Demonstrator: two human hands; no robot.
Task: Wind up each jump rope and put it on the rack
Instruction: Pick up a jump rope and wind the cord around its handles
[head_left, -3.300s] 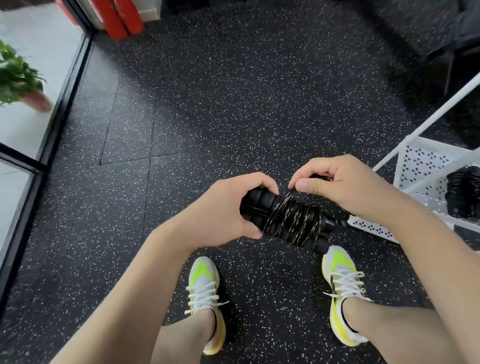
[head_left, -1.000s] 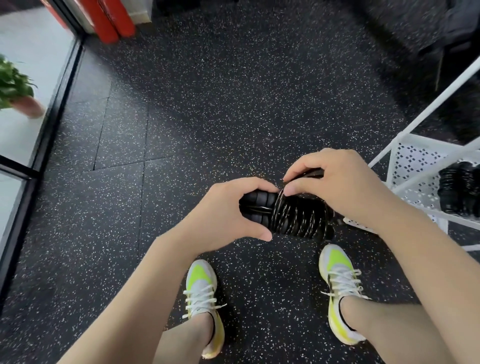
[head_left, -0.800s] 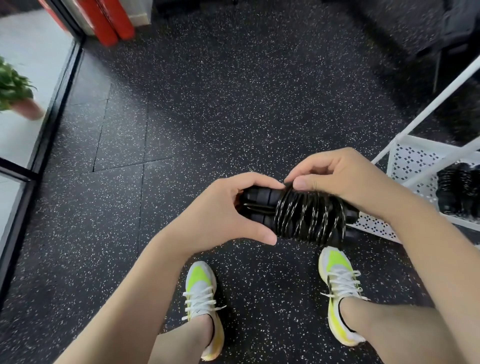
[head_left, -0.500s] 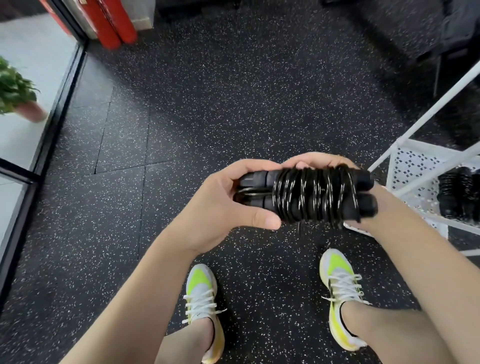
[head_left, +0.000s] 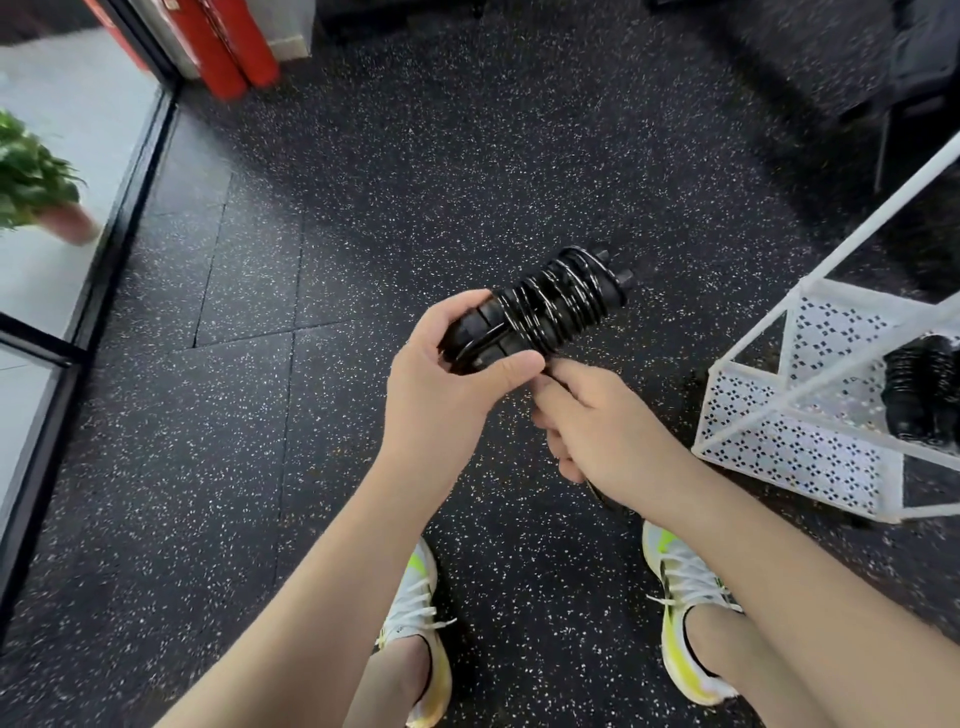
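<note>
A black jump rope (head_left: 550, 306), its shiny cord wound round both handles, is held above the speckled floor and points up and to the right. My left hand (head_left: 452, 384) grips the near ends of the handles, thumb across the front. My right hand (head_left: 602, 426) sits just below the bundle with curled fingers, pinching the cord end beside my left thumb; a dark strand shows under that wrist. The white perforated rack (head_left: 779, 452) stands at the right, and another wound black rope (head_left: 919, 389) lies on its shelf.
A glass door with a black frame (head_left: 119, 218) runs along the left, a potted plant (head_left: 31, 192) behind it. Red cylinders (head_left: 234, 52) stand at the far left. A dark chair (head_left: 914, 67) is at the top right. My shoes (head_left: 685, 597) are below.
The bundle swung from level to pointing up and right. My right hand left the bundle's far end and came down below it, next to my left thumb.
</note>
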